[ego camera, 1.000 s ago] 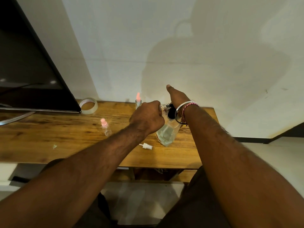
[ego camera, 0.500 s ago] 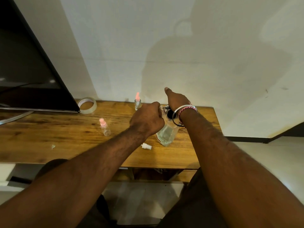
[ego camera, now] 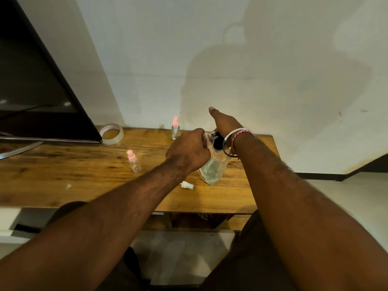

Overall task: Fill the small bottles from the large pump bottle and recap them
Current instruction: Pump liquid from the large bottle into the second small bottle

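No brand or label can be read: the tape roll [ego camera: 111,133] by the wall carries small print on its inner ring, too blurred to make out, and the pump bottle [ego camera: 213,170] shows only a faint band low on its clear body. That bottle stands toward the right end of the table [ego camera: 63,171], a little back from the front edge, partly filled with clear liquid. The left hand [ego camera: 188,153] is curled round a small clear bottle [ego camera: 206,139], holding it against the black pump head [ego camera: 217,143]. The right hand [ego camera: 225,122] sits over the pump from behind, thumb raised; its fingers are hidden, so I cannot tell its grip. A loose white cap [ego camera: 186,185] lies just in front of the left wrist. Two pink-capped bottles stand upright, one [ego camera: 175,129] near the wall, one [ego camera: 133,161] mid-table. The monitor [ego camera: 37,91] overhangs the left end, and bare wood stretches along the front left.
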Demonstrator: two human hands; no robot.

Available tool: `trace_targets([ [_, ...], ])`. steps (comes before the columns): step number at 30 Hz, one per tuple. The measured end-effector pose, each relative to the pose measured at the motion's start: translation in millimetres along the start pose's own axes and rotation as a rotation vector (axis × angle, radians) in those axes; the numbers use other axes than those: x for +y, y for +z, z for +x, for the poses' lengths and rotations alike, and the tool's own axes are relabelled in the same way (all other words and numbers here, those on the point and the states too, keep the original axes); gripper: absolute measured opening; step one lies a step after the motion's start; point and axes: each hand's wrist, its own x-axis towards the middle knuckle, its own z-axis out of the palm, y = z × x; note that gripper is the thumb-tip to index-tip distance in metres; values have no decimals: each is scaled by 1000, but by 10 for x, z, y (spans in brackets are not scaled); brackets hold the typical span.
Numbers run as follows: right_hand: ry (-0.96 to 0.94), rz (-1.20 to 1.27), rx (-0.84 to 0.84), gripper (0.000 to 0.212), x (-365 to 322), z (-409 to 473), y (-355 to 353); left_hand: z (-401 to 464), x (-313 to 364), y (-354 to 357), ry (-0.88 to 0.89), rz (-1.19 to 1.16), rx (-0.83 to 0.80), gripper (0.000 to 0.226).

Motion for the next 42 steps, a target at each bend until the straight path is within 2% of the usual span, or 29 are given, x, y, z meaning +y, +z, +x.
trace_targets([
  [6, 18, 60, -67, 85, -26, -17, 4, 4, 14, -16, 0, -5, -12, 14],
  [12, -38, -14, -10, 58, -15, -32, -3, -5, 18, -32, -4, 1, -11, 14],
  [18, -93, -192, 66, 73, 38, -34, 25, -20, 23, -8, -16, 4, -24, 15],
  [24, -97, -257, 123, 66, 72, 3, 24, -19, 26, 11, -30, 0, -30, 17],
  [29, -93, -251, 137, 69, 66, -8, 30, -32, 35, -5, -31, 14, -31, 18],
  [32, -70, -190, 92, 70, 32, -23, 34, -43, 37, -22, -32, 8, -32, 16],
  [35, -3, -3, 5, 77, -38, -26, 0, -24, 57, -55, -13, 1, -17, 14],
  [38, 41, 148, -68, 72, -70, -25, -48, 2, 81, -83, -12, -5, -26, 14],
  [42, 44, 148, -93, 73, -35, 8, -30, 9, 77, -101, -21, -3, -38, 13],
])
